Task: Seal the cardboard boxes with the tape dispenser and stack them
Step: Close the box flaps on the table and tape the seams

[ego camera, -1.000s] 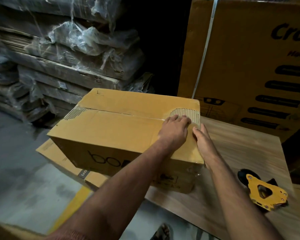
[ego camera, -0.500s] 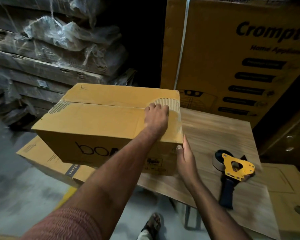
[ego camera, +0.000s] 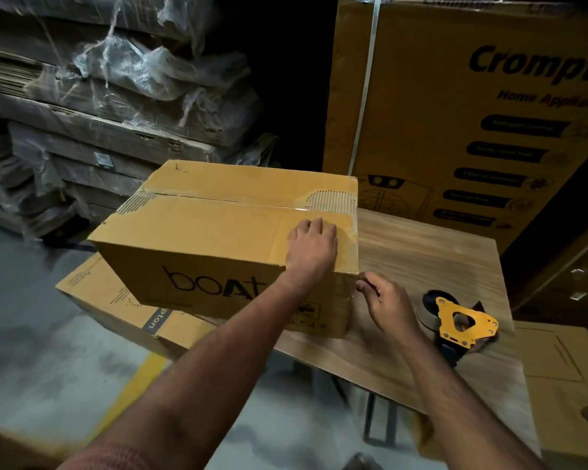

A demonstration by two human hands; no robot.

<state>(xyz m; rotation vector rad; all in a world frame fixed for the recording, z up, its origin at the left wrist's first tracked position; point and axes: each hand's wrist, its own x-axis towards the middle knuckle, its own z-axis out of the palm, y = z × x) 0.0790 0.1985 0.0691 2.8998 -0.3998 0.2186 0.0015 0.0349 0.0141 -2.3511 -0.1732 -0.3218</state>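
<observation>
Box: your "boAt" cardboard box [ego camera: 218, 239], matte, torn corrugation showing, sits on the wood-grain table [ego camera: 431, 252] | Left hand [ego camera: 311, 247]: palm flat on top, near right edge | Right hand [ego camera: 386, 305]: fingers curled at box corner, grip unclear | Tape dispenser [ego camera: 462, 325]: yellow metal frame, lying just beside your right hand

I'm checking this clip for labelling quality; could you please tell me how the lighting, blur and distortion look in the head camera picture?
Head view: dim, warm light; the brown cardboard box printed "boAt" and the yellow tape dispenser are sharp enough, while the plastic-wrapped stacks of flat cardboard at left are smeared by motion blur; the dark gap behind the box shows nothing; wide-angle distortion tilts the big printed carton.
</observation>
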